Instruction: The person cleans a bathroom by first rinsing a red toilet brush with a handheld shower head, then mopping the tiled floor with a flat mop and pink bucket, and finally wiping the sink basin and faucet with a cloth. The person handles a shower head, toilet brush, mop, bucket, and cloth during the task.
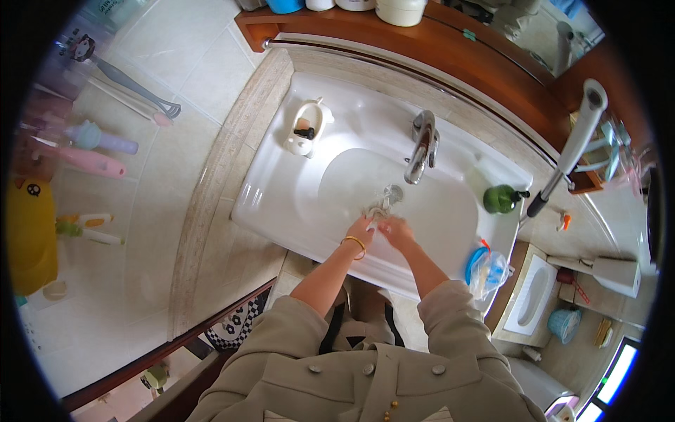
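My left hand (362, 230), with a gold bangle at the wrist, is low over the front half of a white ceramic washbasin (279, 211). Close beside it is my right hand (396, 232), blurred, its fingers turned towards the left one. A small pale, wet patch (376, 212) shows at the fingertips; whether it is an object or splashing water I cannot tell. Just beyond the hands lies the metal drain (393, 194). The chrome faucet (422, 147) arches over the bowl from the back rim.
A white animal-shaped soap dish (307, 129) sits on the basin's left ledge. On the right ledge stand a green pump bottle (498, 199) and a clear plastic bag (489, 274) beside something blue. A shower handset (580, 126) hangs at right. A wooden shelf (337, 21) runs behind.
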